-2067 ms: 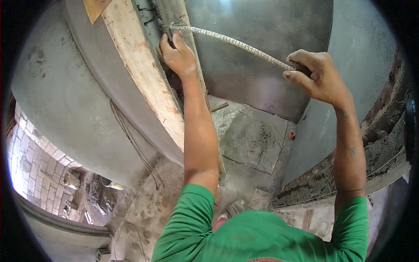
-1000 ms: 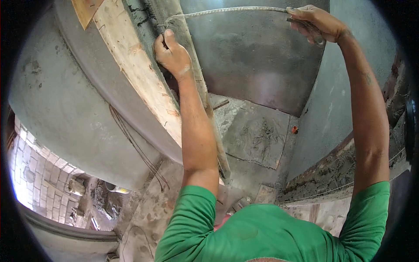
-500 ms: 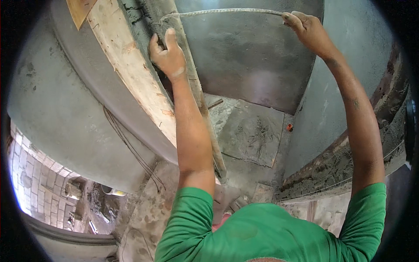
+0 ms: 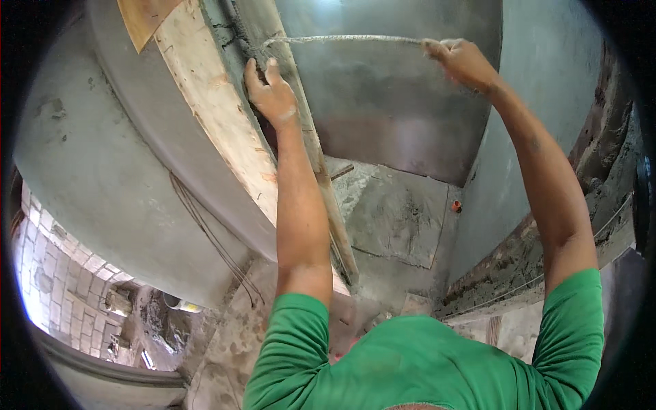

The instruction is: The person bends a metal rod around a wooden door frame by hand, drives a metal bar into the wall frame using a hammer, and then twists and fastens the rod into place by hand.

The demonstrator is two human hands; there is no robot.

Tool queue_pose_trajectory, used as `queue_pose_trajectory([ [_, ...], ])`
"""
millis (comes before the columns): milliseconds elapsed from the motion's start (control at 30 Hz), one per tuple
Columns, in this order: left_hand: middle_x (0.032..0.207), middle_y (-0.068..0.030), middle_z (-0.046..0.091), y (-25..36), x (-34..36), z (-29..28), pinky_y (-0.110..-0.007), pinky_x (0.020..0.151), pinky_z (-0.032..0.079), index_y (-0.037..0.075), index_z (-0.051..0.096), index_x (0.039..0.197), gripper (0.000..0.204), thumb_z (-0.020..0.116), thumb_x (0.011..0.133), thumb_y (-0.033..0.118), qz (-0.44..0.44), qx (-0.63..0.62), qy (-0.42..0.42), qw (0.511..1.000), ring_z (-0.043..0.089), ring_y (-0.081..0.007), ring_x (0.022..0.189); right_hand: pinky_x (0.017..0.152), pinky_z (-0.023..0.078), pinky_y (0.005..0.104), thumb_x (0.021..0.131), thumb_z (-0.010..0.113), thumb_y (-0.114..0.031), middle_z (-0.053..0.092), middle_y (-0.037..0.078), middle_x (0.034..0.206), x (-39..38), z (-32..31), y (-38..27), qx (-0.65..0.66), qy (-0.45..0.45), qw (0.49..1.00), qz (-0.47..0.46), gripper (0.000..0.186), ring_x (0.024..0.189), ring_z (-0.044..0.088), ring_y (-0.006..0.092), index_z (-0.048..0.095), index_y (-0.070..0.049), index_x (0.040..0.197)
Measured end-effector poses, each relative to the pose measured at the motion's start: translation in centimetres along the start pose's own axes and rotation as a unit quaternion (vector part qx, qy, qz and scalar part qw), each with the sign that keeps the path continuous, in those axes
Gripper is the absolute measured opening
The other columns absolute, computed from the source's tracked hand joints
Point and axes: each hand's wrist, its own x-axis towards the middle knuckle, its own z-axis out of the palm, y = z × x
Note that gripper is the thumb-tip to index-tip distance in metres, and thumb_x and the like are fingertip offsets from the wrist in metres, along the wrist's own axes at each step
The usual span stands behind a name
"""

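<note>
A pale, ribbed rod or cord runs across the top of my view, its bent, hooked left end at a weathered board. My right hand is closed on its right end. My left hand is just below the hooked end, thumb and forefinger raised around something dark in the narrow gap along the board; what it grips is hidden. Left of that gap, a pale rough timber slants down behind my left forearm, with a yellow wooden piece at its top.
Grey plastered surfaces flank both sides, with loose wires hanging at left and a rough cement ledge at right. Below are a slab, a small orange fitting, a block wall and a bucket.
My right hand has risen from its first position, then come slightly down and leftward, raising and straightening the rod. My left hand has stayed near the hooked end, shifting slightly.
</note>
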Motion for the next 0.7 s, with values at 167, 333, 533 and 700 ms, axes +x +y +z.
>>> queue_pose_trajectory([
  [167,0.104,-0.0258,0.062,0.7,-0.6,-0.7,-0.04,0.092,0.045,-0.012,0.06,0.114,0.04,0.061,0.093,0.023,0.047,0.06,0.041,0.996,0.059,-0.0344,0.099,0.058,0.048,0.0383,0.095,0.059,-0.043,0.063,0.012,0.064,1.9,-4.5,-4.1,-0.318,0.155,0.925,-0.139,0.044,0.055,0.059,0.0246,0.067,-0.002,0.082],
  [333,0.103,-0.0257,0.063,-0.2,-0.2,-0.4,-0.04,0.089,0.045,-0.011,0.065,0.106,0.039,0.059,0.095,0.026,0.025,0.06,0.045,0.997,0.059,-0.0348,0.096,0.074,0.05,0.0441,0.085,0.07,-0.042,0.067,0.015,0.086,2.9,-6.9,-7.7,-0.407,0.039,0.91,-0.062,0.039,0.082,0.065,0.0288,0.066,-0.003,0.088],
  [533,0.095,-0.0134,0.057,-0.9,-0.2,-0.2,-0.031,0.068,0.048,-0.01,0.064,0.105,0.036,0.061,0.095,0.025,-0.046,-0.011,0.018,0.999,0.056,-0.0197,0.072,0.064,0.05,0.041,0.091,0.064,-0.027,0.066,0.01,0.074,6.5,-4.8,-0.5,-0.47,-0.159,0.836,-0.235,0.03,0.066,0.062,0.0261,0.065,-0.001,0.077],
  [700,0.097,-0.0125,0.056,-1.2,-0.1,-0.1,-0.03,0.067,0.047,-0.011,0.062,0.107,0.039,0.061,0.095,0.026,-0.052,-0.044,0.007,0.998,0.055,-0.0172,0.072,0.053,0.042,0.0315,0.09,0.068,-0.026,0.047,-0.003,0.06,2.3,0.5,1.2,-0.157,-0.345,0.924,0.038,0.026,0.053,0.045,0.0105,0.062,-0.004,0.078],
])
